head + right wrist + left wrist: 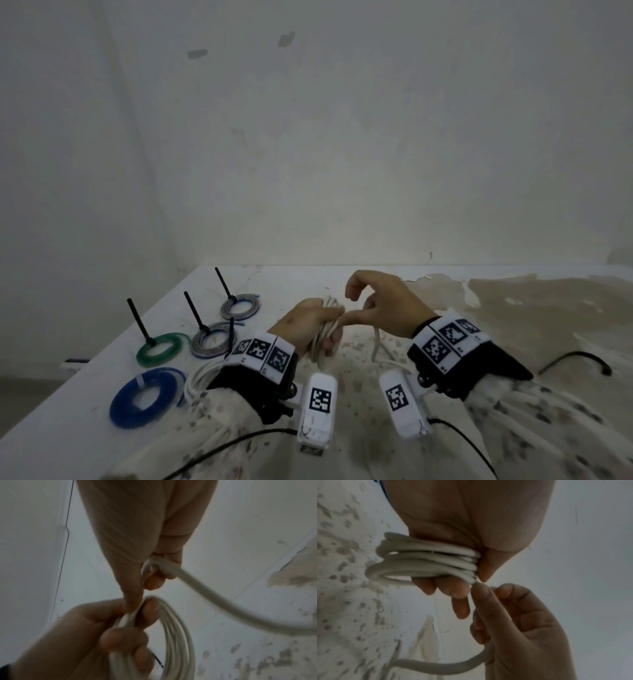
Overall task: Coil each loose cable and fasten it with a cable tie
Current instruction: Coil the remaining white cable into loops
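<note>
My left hand (303,325) grips a coil of white cable (321,341) just above the table. The left wrist view shows several stacked turns of the coil (428,559) clamped between thumb and fingers (462,520). My right hand (383,303) is right beside it, its index fingertip touching the coil at my left thumb. In the right wrist view, the loose tail (223,601) is hooked round a curled finger of the right hand (137,534) and runs off down to the table (376,344). No cable tie shows on this coil.
On the left of the white table (85,407) lie finished coils: a green one (161,347), two grey ones (212,339) (239,305) and a blue one (147,397). Black tie tails (137,322) stick up from some. A black cord (575,358) lies at the right.
</note>
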